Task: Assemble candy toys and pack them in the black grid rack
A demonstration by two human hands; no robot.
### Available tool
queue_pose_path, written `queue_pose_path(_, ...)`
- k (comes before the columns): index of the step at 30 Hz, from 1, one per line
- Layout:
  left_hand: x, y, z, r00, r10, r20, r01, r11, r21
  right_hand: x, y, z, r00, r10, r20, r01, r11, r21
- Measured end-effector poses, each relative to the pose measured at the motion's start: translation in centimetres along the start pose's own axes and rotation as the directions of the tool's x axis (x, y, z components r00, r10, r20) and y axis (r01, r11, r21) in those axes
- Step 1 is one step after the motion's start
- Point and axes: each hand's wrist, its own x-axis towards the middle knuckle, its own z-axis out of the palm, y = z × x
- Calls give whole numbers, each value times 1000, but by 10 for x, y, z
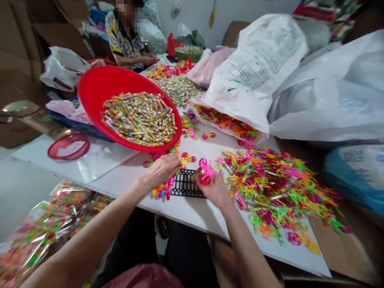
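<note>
A black plastic rack [187, 184] with rows of slots lies flat near the table's front edge. Over its left end is my left hand [165, 170], fingers bent down and together among small colourful plastic pieces [163, 190] set in the rack; what its fingertips hold is hidden. My right hand [214, 188] is above the rack's right end, closed around a bunch of pink and red plastic pieces [205, 170]. To the right spreads a big loose pile of bright plastic pieces [270, 180], some with small wrapped tubes attached.
A tilted red basin [99, 88] full of small wrapped tubes [141, 120] stands behind my left hand. Beside it is a small red basket [68, 148]. A white sack [252, 60] spills plastic pieces at the back right. Another person [129, 38] sits at the far end. Filled clear bags [54, 228] lie lower left.
</note>
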Motion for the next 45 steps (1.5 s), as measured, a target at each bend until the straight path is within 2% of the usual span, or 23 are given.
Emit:
queue_pose_path(2,-8,8,-12,996,-53,-65,54,999,10,-23,-2,31,1000,25,15,-28,984,174)
queue_pose_path(5,-32,31,-25,974,-164,-154,149,983,-106,-45,1,63,999,46,-14,-43,984,174)
queue_pose_path(8,-55,51,-20,986,-147,-80,132,976,-175,-51,8,76,998,27,-61,-20,993,113)
queue_pose_path(11,-65,59,-3,991,-131,-36,125,981,-151,-53,12,79,996,-40,-79,39,999,-9)
queue_pose_path(14,-66,61,9,989,-120,-83,106,981,-160,-54,12,79,992,-121,-39,109,966,-233)
queue_pose_path(17,-67,62,11,985,-114,-127,92,982,-166,-52,6,78,994,-97,41,105,910,-402)
queue_pose_path(19,-70,61,6,973,-157,-169,125,974,-188,-51,2,78,995,-71,73,97,880,-465)
queue_pose_path(24,-84,49,-15,919,-338,-205,276,920,-279,-54,5,79,996,-70,63,90,902,-423)
queue_pose_path(28,-89,38,-29,882,-431,-190,366,881,-300,-59,12,76,995,-78,66,96,943,-319)
queue_pose_path(31,-88,36,-33,866,-466,-181,402,864,-303,-59,12,73,995,-55,86,75,965,-252)
queue_pose_path(35,-84,39,-31,878,-441,-183,380,878,-291,-60,8,71,996,-22,81,38,979,-201)
queue_pose_path(38,-71,38,-27,919,-355,-170,315,923,-222,-62,8,71,996,-23,83,39,980,-194)
queue_pose_path(41,-48,32,-25,972,-233,-40,231,972,-38,-64,9,71,996,-27,84,42,983,-177)
queue_pose_path(45,-22,20,-24,978,-123,167,100,986,137,-66,12,69,994,-33,103,50,984,-169)
